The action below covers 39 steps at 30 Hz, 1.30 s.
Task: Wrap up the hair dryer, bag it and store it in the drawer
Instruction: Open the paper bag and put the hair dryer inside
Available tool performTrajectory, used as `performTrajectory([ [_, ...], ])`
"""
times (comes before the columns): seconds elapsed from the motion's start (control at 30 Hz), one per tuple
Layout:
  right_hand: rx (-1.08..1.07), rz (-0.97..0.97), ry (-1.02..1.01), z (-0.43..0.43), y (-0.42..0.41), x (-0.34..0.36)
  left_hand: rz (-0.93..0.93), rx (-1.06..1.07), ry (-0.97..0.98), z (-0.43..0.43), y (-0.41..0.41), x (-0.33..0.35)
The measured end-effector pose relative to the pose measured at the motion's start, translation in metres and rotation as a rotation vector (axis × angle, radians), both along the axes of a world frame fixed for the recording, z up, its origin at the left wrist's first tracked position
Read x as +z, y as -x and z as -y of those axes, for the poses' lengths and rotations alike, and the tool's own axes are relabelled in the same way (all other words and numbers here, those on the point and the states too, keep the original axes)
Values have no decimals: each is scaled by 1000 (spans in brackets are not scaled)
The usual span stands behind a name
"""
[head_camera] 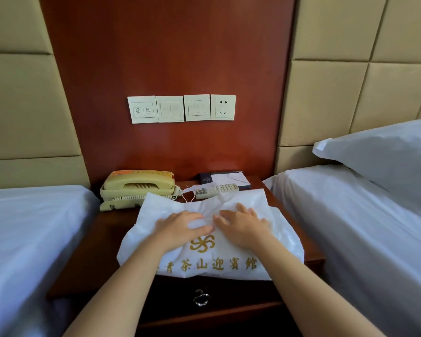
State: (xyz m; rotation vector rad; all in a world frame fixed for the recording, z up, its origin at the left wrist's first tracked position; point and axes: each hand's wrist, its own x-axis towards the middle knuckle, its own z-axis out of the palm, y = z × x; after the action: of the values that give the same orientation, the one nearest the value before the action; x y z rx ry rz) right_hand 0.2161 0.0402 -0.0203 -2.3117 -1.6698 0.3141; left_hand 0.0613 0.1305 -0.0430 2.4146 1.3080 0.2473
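Left hand and right hand lay flat, fingers spread, pressing the white bag on the worktop. Best to squeeze air out toward the far mouth before the closed drawer.

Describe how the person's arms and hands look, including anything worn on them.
Both forearms are bare up to the frame edge: no sleeves or gloves show. The left hand and right hand carry no rings that I can make out, and no watch or bracelet shows at either wrist. The nails look short and unpainted.

White bag: thin, creased, matt cloth-like fabric with gold print. Nightstand: glossy red-brown wood; at 6 o'clock, drawer ring pull of shiny metal.
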Motion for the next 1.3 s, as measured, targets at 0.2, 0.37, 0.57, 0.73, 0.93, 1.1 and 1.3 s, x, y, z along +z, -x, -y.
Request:
performTrajectory([
  [0.2,-82,-108,28,-1,-1,-8,275,46,77,-16,15,-13],
  [0.37,-96,-126,-19,5,-1,-11,47,190,-169,-16,24,-18],
  [0.57,-45,-111,-215,21,-1,-21,112,218,-85,-20,40,-28],
  [0.73,-48,-88,-287,-7,-12,-23,65,313,-50,-29,35,-30],
  [0.93,2,-74,-315,-30,-24,-22,-2,456,-118,-30,26,-27],
  [1.1,9,-16,-163,-30,-26,-13,-183,486,-166,-28,28,-12],
  [1.3,66,138,-197,-5,-20,1,-149,266,-231,1,39,13],
])
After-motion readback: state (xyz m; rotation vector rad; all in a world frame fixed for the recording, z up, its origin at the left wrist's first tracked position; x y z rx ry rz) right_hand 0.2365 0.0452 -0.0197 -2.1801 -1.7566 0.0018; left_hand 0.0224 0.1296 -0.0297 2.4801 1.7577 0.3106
